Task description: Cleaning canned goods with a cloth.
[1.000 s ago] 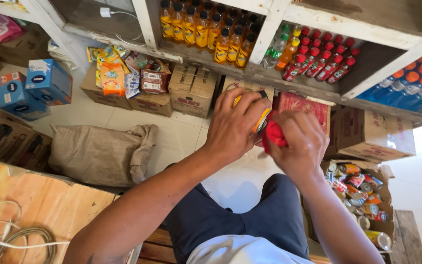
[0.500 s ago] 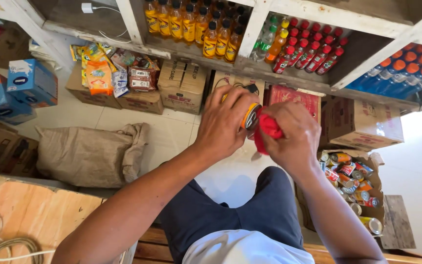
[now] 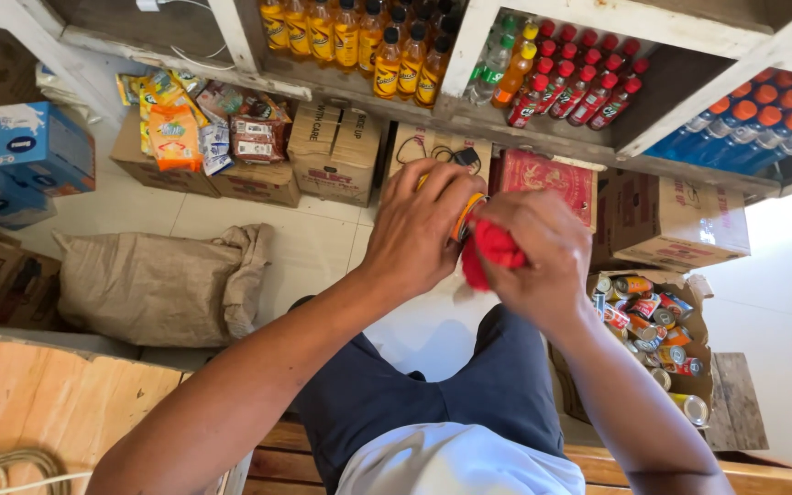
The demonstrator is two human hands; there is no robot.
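The left hand (image 3: 419,229) grips a small can (image 3: 466,216) w/ orange rim; the right hand (image 3: 543,252) presses a red cloth (image 3: 489,254) against it. Below, right: a cardboard box of cans (image 3: 657,321). Left on the floor: a burlap sack (image 3: 153,284). Above: a shelf w/ orange bottles (image 3: 368,41).

Soft red cloth (image 3: 492,252) bunched in the right hand (image 3: 543,257), pressed on a shiny metal can (image 3: 466,215) held by the left hand (image 3: 419,229). Rough brown sack (image 3: 153,284) on smooth, glossy floor tiles (image 3: 323,243). Matt cardboard boxes (image 3: 336,151), shiny plastic bottles (image 3: 387,50), bare wood bench (image 3: 57,412).
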